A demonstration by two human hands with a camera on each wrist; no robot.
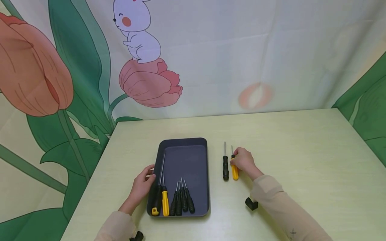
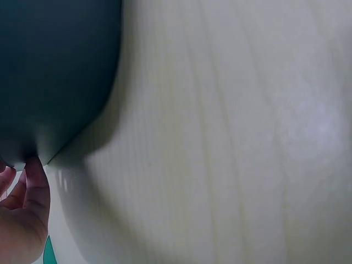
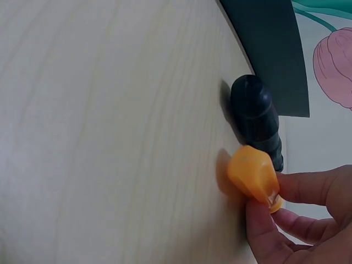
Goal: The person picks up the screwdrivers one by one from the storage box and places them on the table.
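Tulips (image 1: 33, 67) and a pale rabbit (image 1: 145, 47) decorate the cloth backdrop (image 1: 211, 50) behind a light wood-grain counter (image 1: 301, 144). At the left, the left hand (image 1: 141, 183) has its grip nearly closed on the left rim of a dark tray (image 1: 184, 164), thumb and fingers bent at the edge. The tray looks stiff, its raised rim an easy hold, though its loaded near end probably weighs more. Inside lie a long black-and-yellow screwdriver (image 1: 157, 197), a yellow-handled screwdriver (image 1: 165, 203) and four small black screwdrivers (image 1: 179, 202). Right of the tray and apart from it, a black-handled screwdriver (image 1: 225, 167) rests on the counter. Just beside that is the yellow screwdriver (image 1: 235, 174), shaft pointing away from the person; the right hand (image 1: 244, 161) has its grip closed to a narrow pinch on the handle near the shaft. Rigid, probably light and hardly fragile, this tool suits a hold there, but its smooth plastic may slip or roll; whether it is off the counter I cannot tell
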